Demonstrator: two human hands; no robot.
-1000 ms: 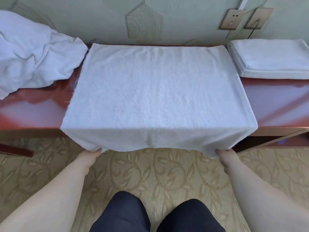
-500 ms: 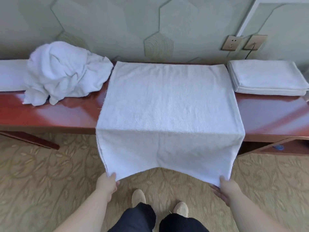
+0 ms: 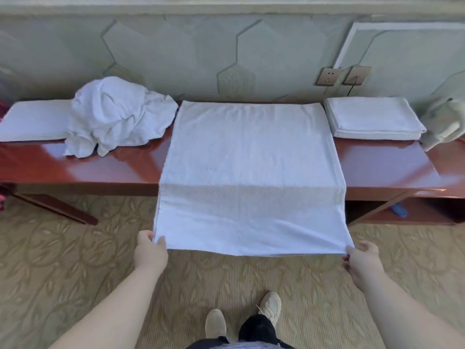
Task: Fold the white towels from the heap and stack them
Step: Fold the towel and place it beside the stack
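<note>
Fingers [image 3: 145, 236] of the left hand [image 3: 150, 253] are pinching the near left corner of the towel [image 3: 251, 159], and those of the right hand [image 3: 362, 260] are pinching its near right corner. The towel's far half is lying flat on the table [image 3: 113, 170], while its near half is hanging off the edge, stretched between the hands. The heap [image 3: 118, 117] is sitting just left of it, the stack [image 3: 372, 119] just right.

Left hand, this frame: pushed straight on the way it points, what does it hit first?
Past the towel corner it pinches, the left hand would probably meet the table's front edge; depth is unclear, so it might pass underneath instead.
</note>
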